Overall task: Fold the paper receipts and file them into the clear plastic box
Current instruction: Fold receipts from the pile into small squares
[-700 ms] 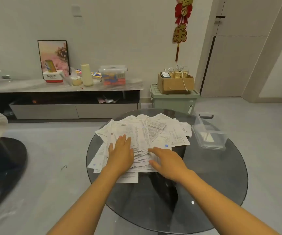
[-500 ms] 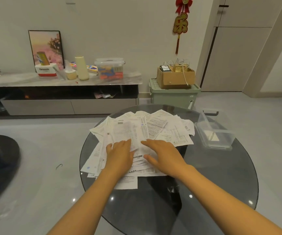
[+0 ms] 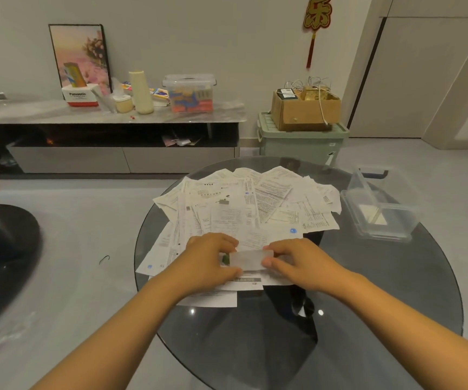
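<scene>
Receipts (image 3: pixel 244 204) are fanned out in a big messy heap over the far-left half of a round smoked-glass table (image 3: pixel 367 319), overlapping each other, some hanging near the left rim. The clear plastic box (image 3: pixel 379 212) sits on the right side of the table, just beside the heap's right edge, lid off or tipped up behind it, can't tell which, with what looks like a bit of paper already in the bottom. Nothing lies between the heap and the box, only bare glass.

Room-wise: pale glossy floor, plain wall, a low TV-style console (image 3: pixel 109 130) at the back with a framed picture (image 3: pixel 79 54), a cream cylinder (image 3: pixel 141 92), a lidded storage tub (image 3: pixel 189 92) and other clutter on top. Right of that there's a green bin (image 3: pixel 300 142) with a cardboard box (image 3: pixel 305 108) stacked on it, and a red and gold wall charm (image 3: pixel 315 21) hanging above. A dark round base (image 3: pixel 5 249) is off to the left.

Now the hands: both are at the near edge of the heap. One small receipt slip (image 3: pixel 251 258), looking blurry and pale, is pinched between them, left hand (image 3: pixel 210 263) gripping its left end, right hand (image 3: pixel 300 263) gripping its right end with thumb and fingers closed on it. The slip is held just above the rest of the pile, well apart from the box
</scene>
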Motion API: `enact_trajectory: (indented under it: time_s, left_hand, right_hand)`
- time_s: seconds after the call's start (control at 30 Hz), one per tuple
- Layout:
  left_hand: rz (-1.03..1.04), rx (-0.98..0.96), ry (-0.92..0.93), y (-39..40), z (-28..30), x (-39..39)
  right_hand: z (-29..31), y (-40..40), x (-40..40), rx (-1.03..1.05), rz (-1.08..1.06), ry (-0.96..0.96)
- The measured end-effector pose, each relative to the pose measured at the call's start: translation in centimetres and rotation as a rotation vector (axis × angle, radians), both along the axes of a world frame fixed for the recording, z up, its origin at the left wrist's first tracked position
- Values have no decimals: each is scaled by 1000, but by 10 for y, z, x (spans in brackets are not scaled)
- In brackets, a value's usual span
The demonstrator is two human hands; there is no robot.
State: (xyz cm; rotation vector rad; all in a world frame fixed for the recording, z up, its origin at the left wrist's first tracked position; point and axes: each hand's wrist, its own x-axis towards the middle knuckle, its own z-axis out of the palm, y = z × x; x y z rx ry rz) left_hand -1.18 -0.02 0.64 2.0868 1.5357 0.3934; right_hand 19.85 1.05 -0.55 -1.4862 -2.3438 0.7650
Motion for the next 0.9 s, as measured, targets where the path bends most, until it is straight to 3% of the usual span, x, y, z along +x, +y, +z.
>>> enact_trajectory:
  time_s: [0.37,0.67,0.8,0.9]
  left_hand:
    - [257,28,-165,2,-14,25]
    - [265,129,-7,5,-22,33]
    - [106,297,45,9,-24,29]
    - [-81,287,155,11,-24,25]
  right_hand:
    - [-5,-5,-9,-62,-260,151]
    - [-16,-2,-17,112,-335,0]
    - [-9,-4,-18,293,-222,-95]
    - [-5,-6,-16,301,-56,-215]
